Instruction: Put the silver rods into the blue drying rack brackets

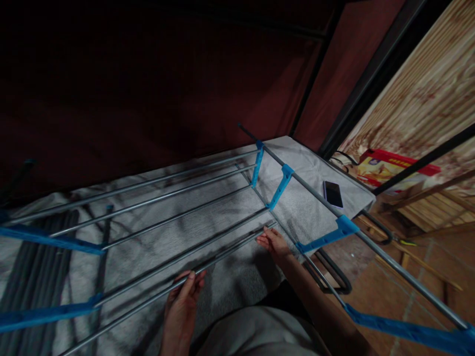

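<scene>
A thin grey metal tube [230, 251] runs slantwise in front of me, and both my hands are on it. My left hand [184, 299] is closed round its middle part, thumb on top. Near the tube's far right end, the fingers of my right hand [273, 242] pinch it. Its end lies close to the rack's right side, apart from the blue bracket [321, 238]. The partly built rack has several tubes [185, 213] spanning between blue plastic brackets, among them one at the left [48, 314] and one at the back right [281, 187].
A pale cloth [222, 198] covers the surface under the rack. Several loose dark tubes [40, 267] lie side by side at the left. A phone [333, 194] lies on the cloth's right. Beyond are a red and yellow box [393, 168] and a tiled floor [415, 277].
</scene>
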{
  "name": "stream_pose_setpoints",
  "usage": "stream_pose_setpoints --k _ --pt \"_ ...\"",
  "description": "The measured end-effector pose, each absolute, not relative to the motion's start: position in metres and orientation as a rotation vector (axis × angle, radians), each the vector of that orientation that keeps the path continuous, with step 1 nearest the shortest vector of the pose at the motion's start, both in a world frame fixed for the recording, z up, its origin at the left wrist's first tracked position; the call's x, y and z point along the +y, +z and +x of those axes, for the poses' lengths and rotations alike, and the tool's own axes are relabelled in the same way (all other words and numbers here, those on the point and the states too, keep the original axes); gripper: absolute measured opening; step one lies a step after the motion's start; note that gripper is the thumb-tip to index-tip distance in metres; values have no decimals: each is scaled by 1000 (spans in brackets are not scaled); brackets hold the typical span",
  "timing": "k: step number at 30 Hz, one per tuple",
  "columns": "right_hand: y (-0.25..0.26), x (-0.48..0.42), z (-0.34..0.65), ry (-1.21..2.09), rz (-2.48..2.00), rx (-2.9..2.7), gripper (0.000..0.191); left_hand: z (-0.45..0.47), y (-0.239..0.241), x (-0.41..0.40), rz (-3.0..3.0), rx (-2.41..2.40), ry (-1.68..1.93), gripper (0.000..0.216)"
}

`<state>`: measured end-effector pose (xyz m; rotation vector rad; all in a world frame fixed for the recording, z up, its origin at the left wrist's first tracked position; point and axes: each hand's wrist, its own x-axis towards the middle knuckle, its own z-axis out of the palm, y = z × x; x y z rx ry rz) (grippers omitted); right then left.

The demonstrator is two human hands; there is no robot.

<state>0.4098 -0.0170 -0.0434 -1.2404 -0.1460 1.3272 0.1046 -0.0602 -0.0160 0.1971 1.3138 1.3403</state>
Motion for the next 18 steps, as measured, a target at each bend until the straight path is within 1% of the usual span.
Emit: stream_pose_setpoints --k 6,10,15,18 --pt "-43 -17 414 1321 -1222 -120 38 102 -12 -59 205 1342 1352 33" --pt "-41 -19 418 1314 -1217 -92 38 100 -7 -59 232 1342 1367 41" --pt "-39 -20 418 1284 -1231 -73 29 104 2 -56 343 1294 1370 52" --pt "-39 -20 419 1273 -1246 -58 28 109 8 -54 368 1276 1372 54"
